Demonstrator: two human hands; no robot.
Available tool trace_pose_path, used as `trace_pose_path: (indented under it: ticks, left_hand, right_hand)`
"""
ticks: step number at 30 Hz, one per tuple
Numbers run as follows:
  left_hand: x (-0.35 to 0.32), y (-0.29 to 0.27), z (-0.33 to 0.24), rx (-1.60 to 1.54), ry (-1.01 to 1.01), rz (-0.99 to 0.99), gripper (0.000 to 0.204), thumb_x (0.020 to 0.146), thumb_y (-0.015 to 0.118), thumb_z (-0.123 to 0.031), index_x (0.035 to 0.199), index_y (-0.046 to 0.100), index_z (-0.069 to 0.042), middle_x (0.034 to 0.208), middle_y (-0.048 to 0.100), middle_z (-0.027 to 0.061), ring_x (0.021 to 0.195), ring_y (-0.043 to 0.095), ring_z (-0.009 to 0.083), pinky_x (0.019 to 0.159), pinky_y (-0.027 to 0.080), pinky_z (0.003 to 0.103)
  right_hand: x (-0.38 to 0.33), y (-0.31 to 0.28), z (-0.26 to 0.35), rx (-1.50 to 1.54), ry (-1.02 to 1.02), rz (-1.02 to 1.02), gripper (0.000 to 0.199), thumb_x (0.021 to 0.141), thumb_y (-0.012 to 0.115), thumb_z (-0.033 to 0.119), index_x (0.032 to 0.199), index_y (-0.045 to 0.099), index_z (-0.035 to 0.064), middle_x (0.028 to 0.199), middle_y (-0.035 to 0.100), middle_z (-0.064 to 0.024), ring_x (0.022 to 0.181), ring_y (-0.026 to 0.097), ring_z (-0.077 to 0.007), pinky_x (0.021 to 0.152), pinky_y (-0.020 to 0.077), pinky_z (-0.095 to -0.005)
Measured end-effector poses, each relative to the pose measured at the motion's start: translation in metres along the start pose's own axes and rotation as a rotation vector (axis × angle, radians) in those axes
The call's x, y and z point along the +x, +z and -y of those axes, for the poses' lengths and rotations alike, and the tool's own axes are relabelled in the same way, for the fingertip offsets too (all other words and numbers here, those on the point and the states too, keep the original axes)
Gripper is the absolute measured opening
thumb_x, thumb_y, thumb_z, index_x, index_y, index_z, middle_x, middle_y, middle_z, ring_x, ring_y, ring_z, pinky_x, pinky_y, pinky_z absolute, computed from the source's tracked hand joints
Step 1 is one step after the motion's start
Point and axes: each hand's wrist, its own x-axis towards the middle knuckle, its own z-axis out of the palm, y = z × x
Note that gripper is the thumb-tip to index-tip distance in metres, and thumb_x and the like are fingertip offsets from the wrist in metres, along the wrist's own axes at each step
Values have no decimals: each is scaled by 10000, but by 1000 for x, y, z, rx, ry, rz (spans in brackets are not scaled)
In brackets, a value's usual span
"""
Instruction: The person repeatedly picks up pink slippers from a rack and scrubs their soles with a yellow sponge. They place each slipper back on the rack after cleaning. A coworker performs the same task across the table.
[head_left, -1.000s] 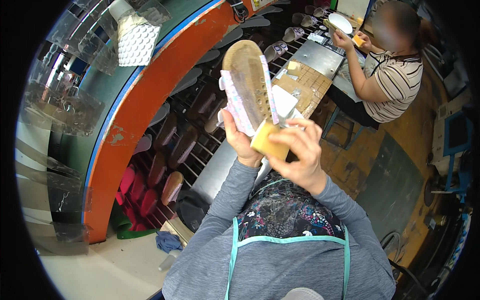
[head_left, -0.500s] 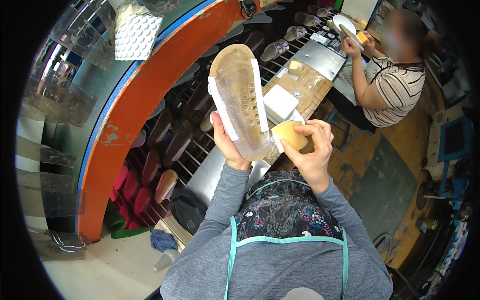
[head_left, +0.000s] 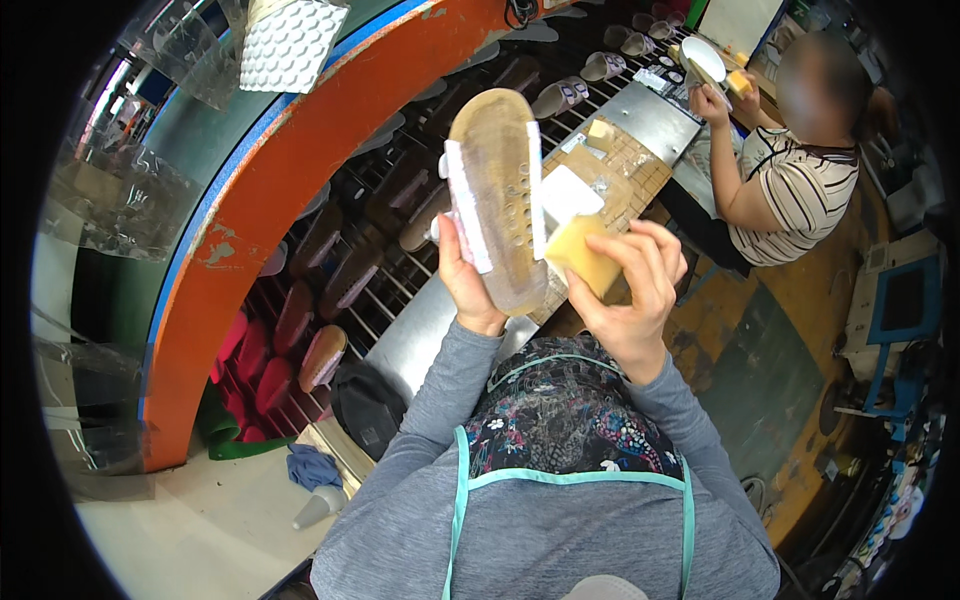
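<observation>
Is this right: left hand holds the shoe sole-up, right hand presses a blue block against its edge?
Not quite. In the head view the block is yellow, not blue. The rest stands: left hand holds the shoe sole-up, right hand presses the block against its edge.

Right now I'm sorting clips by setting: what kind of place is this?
Probably a shoe workshop: the left hand holds up a shoe sole, shoes sit on a rack, and a co-worker handles another sole.
</observation>
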Motion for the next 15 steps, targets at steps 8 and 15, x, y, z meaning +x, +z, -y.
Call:
trace_pose_path:
  ticks: [8,15]
  left_hand:
    - [14,6,-5,-53,51,98,568,1017,355,-513,1332,524,-72,1252,621,120,1095,618,279,972,486,416]
    - [17,11,0,161,183,-105,610,1021,307,-537,1389,464,-76,1334,558,96,1185,554,249,1013,441,395]
  right_hand:
    - [-13,9,10,27,-80,160,337,689,765,210,1019,735,152,902,645,5,1088,534,-248,947,255,-428]
    - [-16,-2,0,136,88,150,344,655,784,165,990,721,118,938,667,-13,1094,531,-253,967,294,-398]
